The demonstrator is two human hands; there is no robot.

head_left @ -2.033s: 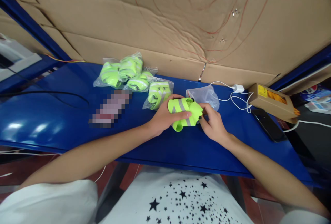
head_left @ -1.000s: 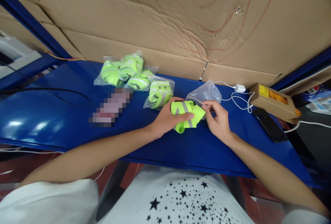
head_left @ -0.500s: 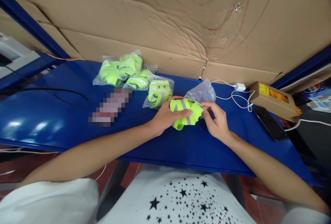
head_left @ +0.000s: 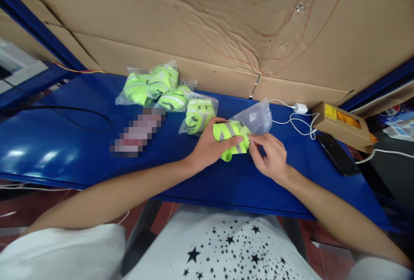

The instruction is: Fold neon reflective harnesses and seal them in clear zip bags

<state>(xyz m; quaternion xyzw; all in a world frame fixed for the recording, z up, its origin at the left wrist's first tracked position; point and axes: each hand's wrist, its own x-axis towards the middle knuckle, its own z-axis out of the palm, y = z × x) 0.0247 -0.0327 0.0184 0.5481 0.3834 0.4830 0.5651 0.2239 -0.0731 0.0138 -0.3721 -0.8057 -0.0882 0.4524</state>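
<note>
My left hand (head_left: 208, 146) is wrapped around a folded bundle of neon yellow-green reflective strap (head_left: 228, 135) with grey stripes, its thumb lying across the front. At the bundle's right end, the thumb and index finger of my right hand (head_left: 271, 157) pinch together on the strap's edge. A loose loop hangs from the bundle's lower side. Right behind it lies a clear plastic bag (head_left: 257, 118), its near edge hidden by the bundle. Close to my left fingers sits a bagged strap (head_left: 200, 114) of the same kind.
More bagged straps (head_left: 163, 79) lie together at the back of the blue table (head_left: 194, 189). A blurred-out pinkish item (head_left: 139, 133) is left of my hands. On the right are a white charger (head_left: 300, 107) with its cable, a black phone (head_left: 338, 155) and a cardboard box (head_left: 346, 127). Cardboard (head_left: 145, 21) stands behind.
My right fingertips have shifted slightly left and down along the bundle's right end. The clear bag behind appears more spread to the right. My left hand keeps its hold.
</note>
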